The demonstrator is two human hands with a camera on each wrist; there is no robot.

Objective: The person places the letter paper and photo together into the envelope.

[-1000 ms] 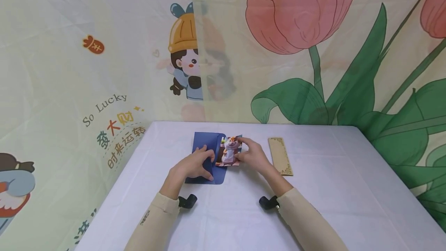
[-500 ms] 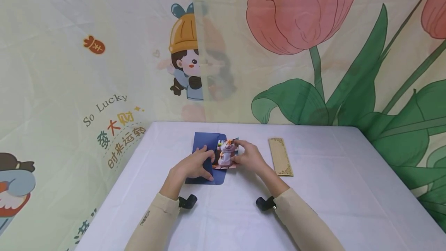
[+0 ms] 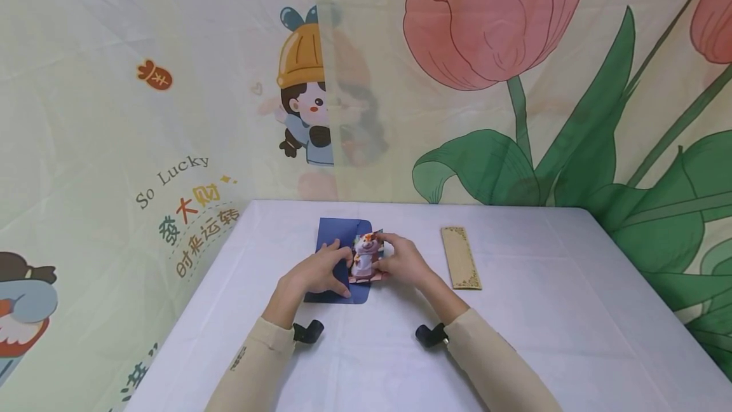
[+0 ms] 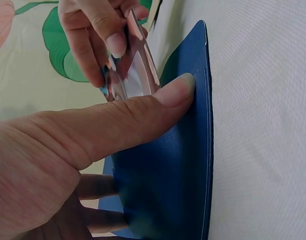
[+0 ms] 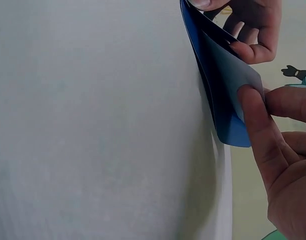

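Between the two hands, over the flap (image 3: 360, 295) on the right side of the blue envelope (image 3: 337, 231), I log the photo (image 3: 363, 260). Its left edge meets the envelope's mouth; how much lies inside, I cannot tell. The visible part is taller than wide, longer side running near to far; full width hidden. The right hand (image 3: 405, 264) is nearer: thumb and fingertips pinch the photo's right edge, forearm slanting in from the lower right. The left hand (image 3: 317, 270) grips the envelope at its mouth, thumb nearly straight on the near part, fingers on the far part. Right wrist view: I read the photo as tilted, clear of the table (image 3: 543, 272). Tan card (image 3: 460, 258): flat, farther right, untouched.
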